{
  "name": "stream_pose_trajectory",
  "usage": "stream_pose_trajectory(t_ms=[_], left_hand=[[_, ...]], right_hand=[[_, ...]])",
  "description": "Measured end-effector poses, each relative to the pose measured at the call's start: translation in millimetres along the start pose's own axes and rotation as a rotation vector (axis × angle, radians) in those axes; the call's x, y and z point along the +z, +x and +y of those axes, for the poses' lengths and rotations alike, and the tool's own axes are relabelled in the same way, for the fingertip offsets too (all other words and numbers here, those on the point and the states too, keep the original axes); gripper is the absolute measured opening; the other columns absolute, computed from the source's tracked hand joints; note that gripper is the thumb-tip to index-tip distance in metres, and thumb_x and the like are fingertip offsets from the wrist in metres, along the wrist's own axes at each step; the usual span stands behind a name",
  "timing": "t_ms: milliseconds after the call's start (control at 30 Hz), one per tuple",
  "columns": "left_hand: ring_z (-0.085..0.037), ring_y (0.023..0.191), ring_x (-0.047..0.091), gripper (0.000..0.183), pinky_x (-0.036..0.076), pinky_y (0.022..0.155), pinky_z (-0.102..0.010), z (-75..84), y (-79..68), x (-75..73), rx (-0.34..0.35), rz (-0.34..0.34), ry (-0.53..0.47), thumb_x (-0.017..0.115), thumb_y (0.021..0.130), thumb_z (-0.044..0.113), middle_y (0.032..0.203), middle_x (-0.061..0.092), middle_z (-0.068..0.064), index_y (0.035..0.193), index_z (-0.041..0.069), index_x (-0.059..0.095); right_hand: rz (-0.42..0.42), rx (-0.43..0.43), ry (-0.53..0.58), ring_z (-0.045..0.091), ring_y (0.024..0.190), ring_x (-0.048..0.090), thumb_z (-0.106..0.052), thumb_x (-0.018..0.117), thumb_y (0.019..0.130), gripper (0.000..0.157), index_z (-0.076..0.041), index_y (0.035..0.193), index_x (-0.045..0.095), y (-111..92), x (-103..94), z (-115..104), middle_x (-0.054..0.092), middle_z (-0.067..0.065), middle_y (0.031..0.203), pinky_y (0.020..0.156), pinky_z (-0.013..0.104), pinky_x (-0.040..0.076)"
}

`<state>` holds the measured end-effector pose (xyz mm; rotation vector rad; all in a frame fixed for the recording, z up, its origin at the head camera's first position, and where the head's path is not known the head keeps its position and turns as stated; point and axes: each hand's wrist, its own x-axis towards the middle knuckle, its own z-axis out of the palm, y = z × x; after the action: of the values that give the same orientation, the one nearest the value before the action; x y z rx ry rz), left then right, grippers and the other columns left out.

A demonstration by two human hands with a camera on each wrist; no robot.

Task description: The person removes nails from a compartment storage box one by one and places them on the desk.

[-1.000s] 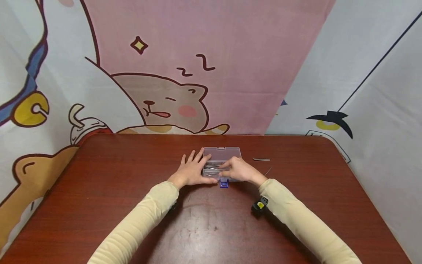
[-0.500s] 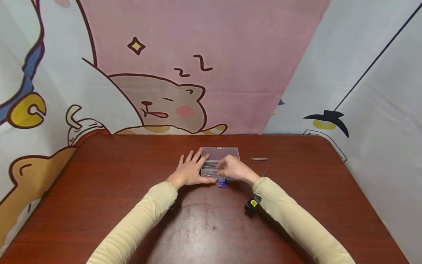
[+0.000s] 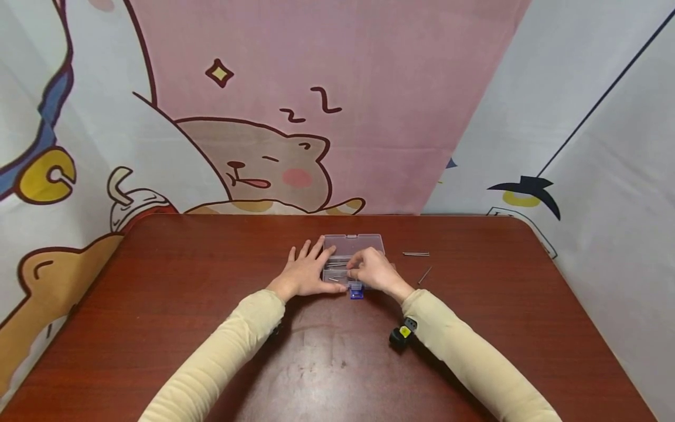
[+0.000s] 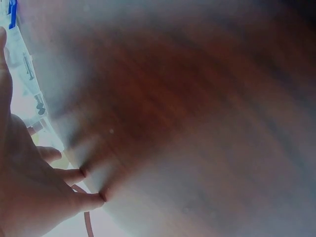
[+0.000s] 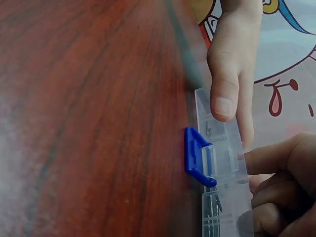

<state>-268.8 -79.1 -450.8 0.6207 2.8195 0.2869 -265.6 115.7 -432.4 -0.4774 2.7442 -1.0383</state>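
Observation:
A clear plastic compartment box lies with its lid raised back, its blue latch hanging down in front. Thin metal nails lie in its compartments. Spread fingers of my left hand rest along the box's left side, with the thumb at its front edge. My right hand is over the box's right part, fingers bent and thumb close to the index finger. In the right wrist view some fingers curl behind the translucent wall. Whether they pinch a nail is hidden.
Right of the box, a couple of long nails lie side by side on the brown table. Another loose nail lies slantwise near my right wrist. A cartoon-printed cloth hangs behind the table.
My right hand has shifted slightly left and its fingers have drawn in over the compartments. The slanted nail beside the wrist shows more fully. My left hand stays put.

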Motion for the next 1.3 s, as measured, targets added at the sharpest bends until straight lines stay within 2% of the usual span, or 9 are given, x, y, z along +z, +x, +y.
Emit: stream_pose_trajectory(t_ms=[133,300,767,1033,1300], left_hand=[[-0.039,0.144,0.009,0.104,0.008,0.109,-0.063,0.0,0.7,0.6,0.000,-0.001,-0.003,0.056,0.074,0.079,0.161,0.004,-0.009,0.155,0.023,0.024],[-0.039,0.144,0.009,0.104,0.008,0.109,-0.063,-0.1,1.2,1.2,-0.002,-0.003,-0.002,0.056,0.074,0.079,0.161,0.004,-0.009,0.155,0.023,0.024],[-0.040,0.144,0.009,0.104,0.008,0.109,-0.063,-0.2,0.5,0.6,-0.001,-0.001,-0.011,0.057,0.074,0.079,0.161,0.003,-0.009,0.155,0.022,0.024],[-0.037,0.144,0.007,0.105,0.005,0.110,-0.061,-1.1,1.1,0.5,-0.017,-0.008,-0.009,0.055,0.074,0.080,0.161,0.001,-0.007,0.156,0.024,0.021],[-0.038,0.144,0.007,0.105,0.004,0.110,-0.061,-0.8,-0.4,1.0,-0.006,-0.002,-0.029,0.056,0.074,0.080,0.161,0.002,-0.008,0.155,0.023,0.022]], right_hand=[[0.035,-0.030,0.011,0.009,0.054,0.046,-0.007,0.074,0.079,0.007,-0.005,0.085,0.075,-2,1.4,1,0.060,-0.004,0.063,0.051,0.028,0.039],[0.059,-0.036,0.021,0.007,0.046,0.036,-0.006,0.075,0.079,0.006,-0.005,0.085,0.074,-4,3.5,2,0.043,-0.006,0.050,0.045,0.024,0.028],[0.107,-0.055,0.055,0.006,0.045,0.030,-0.008,0.075,0.079,0.006,-0.005,0.084,0.074,-4,4.9,8,0.036,-0.008,0.049,0.043,0.024,0.023],[0.154,-0.027,0.097,0.008,0.048,0.031,-0.009,0.075,0.081,0.006,-0.005,0.086,0.076,-5,-9.4,10,0.037,-0.007,0.051,0.047,0.026,0.027],[0.151,-0.005,0.119,0.009,0.047,0.028,-0.010,0.075,0.083,0.009,-0.003,0.088,0.075,-12,-21.2,24,0.032,-0.007,0.050,0.047,0.027,0.026]])
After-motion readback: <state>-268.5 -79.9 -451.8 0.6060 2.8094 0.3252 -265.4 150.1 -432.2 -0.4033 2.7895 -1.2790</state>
